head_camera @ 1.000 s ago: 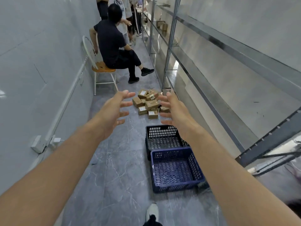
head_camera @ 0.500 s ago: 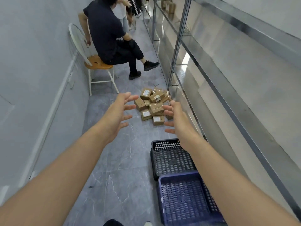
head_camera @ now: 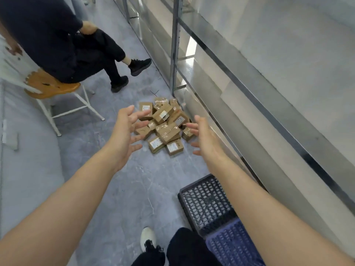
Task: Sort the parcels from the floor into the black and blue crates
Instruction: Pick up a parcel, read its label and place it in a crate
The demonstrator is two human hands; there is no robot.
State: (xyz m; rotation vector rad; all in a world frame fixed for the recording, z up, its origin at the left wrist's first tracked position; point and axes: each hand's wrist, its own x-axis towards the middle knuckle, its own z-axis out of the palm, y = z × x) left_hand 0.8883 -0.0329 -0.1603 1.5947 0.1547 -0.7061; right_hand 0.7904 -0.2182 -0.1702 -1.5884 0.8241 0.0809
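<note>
Both hands reach forward with fingers spread, holding nothing. The left hand (head_camera: 124, 135) and right hand (head_camera: 206, 139) hover apart, framing the parcels (head_camera: 165, 125). These are piled on the floor (head_camera: 134, 189) against the rack (head_camera: 174, 54) post. Bare floor separates the pile from the black crate (head_camera: 199, 206). The blue crate (head_camera: 228, 246) is cut off by the frame edge and the right forearm. Parcel labels are white; their text is unreadable.

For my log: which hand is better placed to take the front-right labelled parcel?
Probably right: the right hand, open, is nearer that parcel and on the side of the black crate; the left hand, open, sits farther left.
</note>
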